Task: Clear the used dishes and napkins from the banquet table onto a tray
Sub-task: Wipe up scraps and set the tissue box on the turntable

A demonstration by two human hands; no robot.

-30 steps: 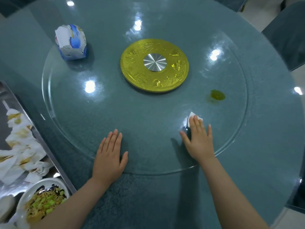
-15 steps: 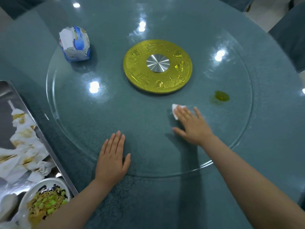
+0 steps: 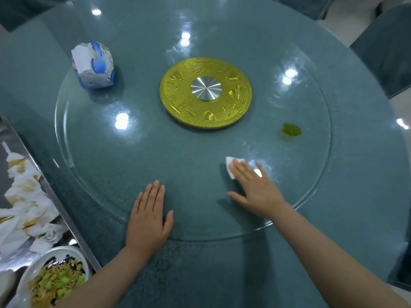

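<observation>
My right hand (image 3: 255,190) lies flat with straight fingers on a small white napkin (image 3: 230,165), pressing it onto the glass turntable (image 3: 106,174); only the napkin's far left corner shows. My left hand (image 3: 149,216) rests flat and open on the turntable's near edge, holding nothing. A metal tray (image 3: 66,218) at the left edge carries crumpled stained napkins (image 3: 24,196) and a white plate of leftover food (image 3: 55,281).
A green smear (image 3: 291,130) sits on the glass to the right of the gold hub (image 3: 205,93). A blue and white tissue pack (image 3: 93,65) stands at the far left of the turntable. Dark chairs (image 3: 387,47) stand at the far right.
My right hand has slid the napkin leftward across the glass, then back toward me. The left hand has stayed flat on the turntable's edge.
</observation>
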